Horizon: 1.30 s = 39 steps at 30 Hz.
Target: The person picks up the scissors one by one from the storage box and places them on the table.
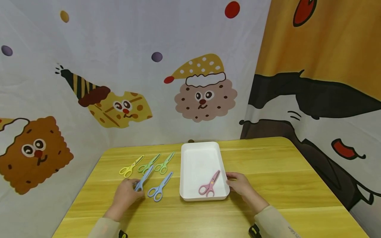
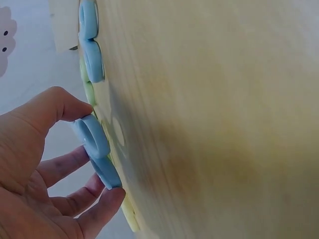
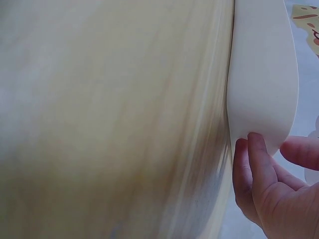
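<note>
My left hand pinches light blue scissors by the handle loops, with the blades pointing away. In the left wrist view the thumb and fingers hold the loops just off the tabletop. A second pair of blue scissors lies just right of that hand. The white tray stands at the middle of the table with pink scissors lying inside it. My right hand holds the tray's right side, fingertips against the outer wall and thumb by the rim, as the right wrist view shows.
Yellow scissors and two pairs of green scissors, one left and one right, lie behind the blue ones. The wooden table ends at a curtain printed with cartoon figures.
</note>
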{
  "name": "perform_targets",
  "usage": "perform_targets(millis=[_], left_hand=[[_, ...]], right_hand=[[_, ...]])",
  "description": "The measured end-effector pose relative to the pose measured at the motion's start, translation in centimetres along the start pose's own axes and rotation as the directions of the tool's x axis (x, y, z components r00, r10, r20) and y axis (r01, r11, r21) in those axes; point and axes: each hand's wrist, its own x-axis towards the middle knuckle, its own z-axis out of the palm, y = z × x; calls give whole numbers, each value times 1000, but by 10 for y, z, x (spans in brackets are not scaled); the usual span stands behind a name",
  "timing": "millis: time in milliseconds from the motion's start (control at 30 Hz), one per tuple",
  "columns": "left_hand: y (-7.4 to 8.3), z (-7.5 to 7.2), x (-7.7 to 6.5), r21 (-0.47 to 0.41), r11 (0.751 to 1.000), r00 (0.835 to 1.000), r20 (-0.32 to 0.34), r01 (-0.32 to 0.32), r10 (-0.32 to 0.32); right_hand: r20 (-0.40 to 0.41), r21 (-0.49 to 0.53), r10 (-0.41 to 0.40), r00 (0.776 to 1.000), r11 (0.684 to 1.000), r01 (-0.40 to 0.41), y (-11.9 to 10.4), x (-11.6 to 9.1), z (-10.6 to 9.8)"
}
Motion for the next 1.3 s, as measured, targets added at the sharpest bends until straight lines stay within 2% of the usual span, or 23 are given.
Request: perform_targets(millis=[300, 533, 1300], left_hand=[[-5, -1, -3, 37, 999, 1000, 20, -9, 8], [-5, -1, -7, 54, 998, 1000, 27, 14, -15], [-2, -4, -9, 67, 998, 999, 44, -19, 16]], right_hand=[[4, -1, 6, 1000, 1000, -6, -2, -1, 0], [2, -16, 13, 1000, 1000, -13, -3, -1, 0], [1, -22, 19, 1000, 1000, -19, -2, -1, 0]])
